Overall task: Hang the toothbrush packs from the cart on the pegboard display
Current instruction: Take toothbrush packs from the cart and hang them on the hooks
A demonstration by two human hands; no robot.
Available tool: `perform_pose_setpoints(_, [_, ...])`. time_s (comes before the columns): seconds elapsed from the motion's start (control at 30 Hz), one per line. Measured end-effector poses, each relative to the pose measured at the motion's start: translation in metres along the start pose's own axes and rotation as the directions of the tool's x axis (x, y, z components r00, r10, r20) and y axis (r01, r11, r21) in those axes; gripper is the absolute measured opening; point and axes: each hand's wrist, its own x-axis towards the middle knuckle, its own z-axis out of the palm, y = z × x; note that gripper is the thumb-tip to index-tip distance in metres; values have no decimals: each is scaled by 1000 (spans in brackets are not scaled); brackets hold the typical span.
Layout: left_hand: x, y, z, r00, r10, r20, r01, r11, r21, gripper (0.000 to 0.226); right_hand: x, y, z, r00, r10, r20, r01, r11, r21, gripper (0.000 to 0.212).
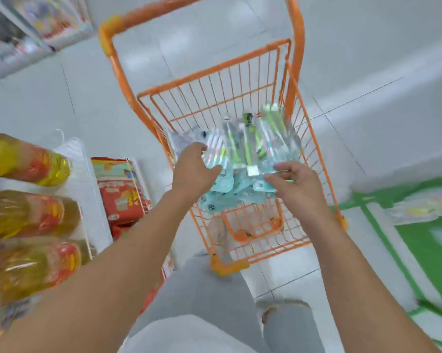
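Cart (216,70): orange wire, small, standing on the pale tiled floor (367,59) straight ahead of me, its handle at the far end.

Toothbrush packs (242,146): a loose heap of clear and pale-blue packs in the cart's basket, lying at mixed angles; brushes in green, pink and white show through. Exact count cannot be told through the blur.

My left hand (193,166): reached into the basket on the left side of the heap, fingers curled down onto the packs. Whether it actually pinches a pack I cannot tell.

My right hand (295,183): at the right side of the heap, fingers bent, thumb and fingertips closed on the near edge of a pack.

Shelf (87,179): white, to my left, beside the cart. Holds yellow oil bottles (34,215) with red labels, lying in a row, and red boxed goods (120,192) just beyond them.

Green floor mat (423,240): to the right of the cart.

My legs, in grey trousers (189,296), show below the basket.
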Motion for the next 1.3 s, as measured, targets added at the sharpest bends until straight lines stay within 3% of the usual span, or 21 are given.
perform_pose_setpoints(0.1, [34,-33,-32,995,52,83,-66,982,176,64,28,-21,61,997,0,73,11,988,-154,36])
perform_pose_setpoints(0.23, [73,-64,-66,969,207,134,-238,927,290,63,52,-29,126,991,9,134,30,957,-287,55])
perform_pose_setpoints(0.4, [96,-90,-74,885,354,303,-463,744,482,55,74,-20,179,990,9,138,51,903,-426,69])
perform_pose_setpoints(0.57, [96,-95,-69,826,323,462,-555,613,562,54,117,-28,210,993,97,68,-60,909,-413,60])
perform_pose_setpoints(0.67, [98,-98,-64,801,302,516,-588,559,585,59,136,-33,221,979,202,18,-180,906,-382,29])
perform_pose_setpoints(0.77, [103,-97,-63,792,298,532,-602,524,602,60,140,-37,214,954,299,12,-287,927,-243,21])
perform_pose_setpoints(0.83, [109,-93,-63,804,298,515,-584,562,586,57,130,-46,197,948,317,17,-311,940,-140,14])
perform_pose_setpoints(0.93, [120,-84,-62,852,318,415,-502,721,478,58,108,-59,161,970,241,-38,-241,971,10,10])
perform_pose_setpoints(1.0, [128,-75,-62,875,336,348,-448,834,323,88,95,-67,138,976,215,-33,-212,975,71,10])
perform_pose_setpoints(1.07, [135,-63,-61,825,468,317,-543,813,211,114,89,-73,123,972,220,78,-225,972,68,9])
perform_pose_setpoints(1.1, [139,-57,-60,769,548,330,-626,751,211,111,88,-76,119,960,230,160,-246,966,85,7])
perform_pose_setpoints(1.17, [146,-46,-59,694,616,373,-712,666,222,78,90,-82,117,922,239,304,-306,931,198,15])
perform_pose_setpoints(1.2, [148,-43,-62,707,614,351,-701,672,237,60,93,-82,117,907,239,346,-343,897,279,25])
perform_pose_setpoints(1.23, [150,-42,-66,762,580,287,-643,726,241,46,97,-82,120,901,244,358,-368,866,338,36])
perform_pose_setpoints(1.3, [155,-50,-79,900,424,106,-436,886,158,36,108,-76,132,915,254,315,-344,897,277,42])
